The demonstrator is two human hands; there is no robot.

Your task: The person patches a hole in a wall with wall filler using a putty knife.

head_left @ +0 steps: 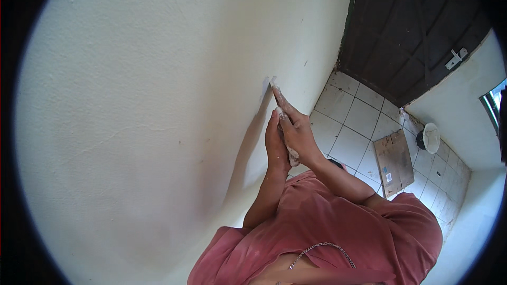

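White paste (280, 95) marks the right hand (300, 134) (near the wall (132, 100)).

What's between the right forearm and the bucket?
In the head view, brown cardboard lies between the right forearm and the bucket, on the tiled floor.

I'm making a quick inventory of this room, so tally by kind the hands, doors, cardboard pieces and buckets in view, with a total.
Hands: 2 (left hand, right hand)
Dark door: 1
Cardboard piece: 1
Bucket: 1
Total: 5
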